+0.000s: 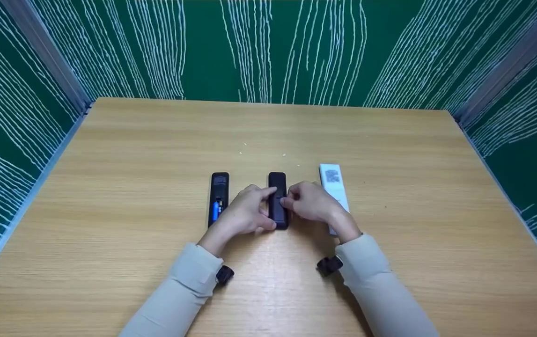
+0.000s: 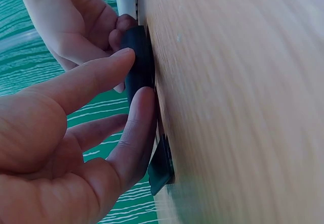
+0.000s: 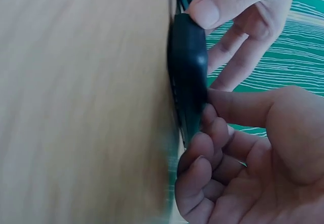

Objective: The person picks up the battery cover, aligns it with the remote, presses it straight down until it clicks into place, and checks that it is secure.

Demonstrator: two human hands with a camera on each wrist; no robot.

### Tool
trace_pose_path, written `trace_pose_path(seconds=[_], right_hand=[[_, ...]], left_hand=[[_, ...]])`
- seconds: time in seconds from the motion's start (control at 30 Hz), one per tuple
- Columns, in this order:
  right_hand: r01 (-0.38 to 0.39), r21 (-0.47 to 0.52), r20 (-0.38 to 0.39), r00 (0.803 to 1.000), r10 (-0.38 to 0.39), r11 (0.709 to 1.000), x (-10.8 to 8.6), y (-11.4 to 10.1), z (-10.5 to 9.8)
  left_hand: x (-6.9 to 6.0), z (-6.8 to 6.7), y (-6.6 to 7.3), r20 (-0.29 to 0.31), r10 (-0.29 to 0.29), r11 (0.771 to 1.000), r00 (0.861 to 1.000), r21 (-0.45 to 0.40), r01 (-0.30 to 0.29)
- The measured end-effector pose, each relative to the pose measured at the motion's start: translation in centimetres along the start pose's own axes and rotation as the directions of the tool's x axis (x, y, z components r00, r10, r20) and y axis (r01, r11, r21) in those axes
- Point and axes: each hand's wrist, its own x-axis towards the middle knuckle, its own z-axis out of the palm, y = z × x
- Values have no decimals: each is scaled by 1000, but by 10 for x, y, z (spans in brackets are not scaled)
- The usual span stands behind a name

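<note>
A black remote control point(image 1: 278, 213) lies back side up on the table in the middle of the head view. My left hand point(image 1: 249, 210) holds it from the left, thumb near its close end and a finger on its upper part. From the right, my right hand point(image 1: 312, 201) has its thumb on the middle of the back, its other fingers curled by the side edge. The left wrist view shows the same remote control point(image 2: 137, 72) between both hands. Its dark, rounded end point(image 3: 190, 57) faces the right wrist camera. Fingers partly cover it.
Left of my left hand is a second black remote control point(image 1: 220, 185), its battery compartment uncovered with a blue battery point(image 1: 216, 210) inside. A white remote control point(image 1: 336, 187) with a printed code lies partly under the right forearm. Small pale specks dot the wooden table point(image 1: 156, 140).
</note>
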Motion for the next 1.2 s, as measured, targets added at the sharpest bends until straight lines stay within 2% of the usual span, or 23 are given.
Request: trace_pose_path(seconds=[0.27, 0.37, 0.63, 0.83, 1.2], right_hand=[[-14, 18, -61, 998, 15, 1000, 2, -1, 3], [3, 10, -81, 997, -2, 1000, 3, -1, 4], [3, 25, -96, 995, -1, 1000, 4, -1, 5], [-13, 30, -65, 998, 15, 999, 2, -2, 4], [-43, 22, 47, 998, 42, 999, -3, -6, -2]], left_hand=[[-1, -1, 1, 0, 2, 1000, 1000, -4, -2], [-2, -1, 0, -4, 14, 1000, 1000, -14, -14], [-2, -1, 1, -6, 15, 999, 1000, -40, -15], [-4, -1, 3, -2, 3, 999, 1000, -44, -3], [-5, -2, 3, 0, 2, 999, 1000, -42, -2]])
